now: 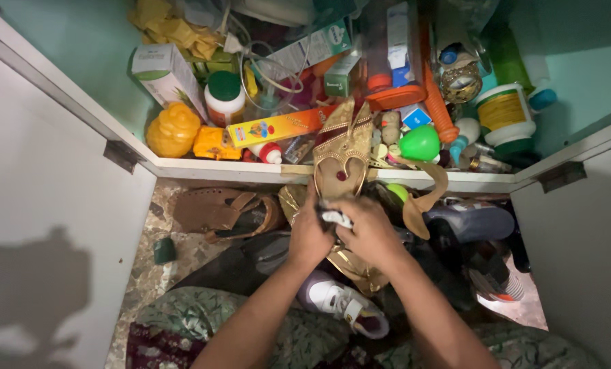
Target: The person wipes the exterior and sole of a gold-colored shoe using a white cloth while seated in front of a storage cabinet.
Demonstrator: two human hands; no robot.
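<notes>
I look down into an open cupboard. My left hand [310, 236] and my right hand [370, 231] are closed together around the lower end of a gold embroidered shoe [342, 154] with a heart-shaped front and a red stone, held upright in front of the shelf edge. A small white and black piece [335, 219] shows between my fingers; whether it is a cloth I cannot tell. Below my hands lie a white sneaker [340, 301] and another gold piece [357, 270].
The white shelf [216, 168] carries a yellow figure [173, 130], a green-capped jar [224, 97], boxes, a green ball [420, 143] and bottles. Under it lie brown sandals [223, 212] and dark shoes [473, 222]. White cupboard doors [46, 225] stand open on both sides.
</notes>
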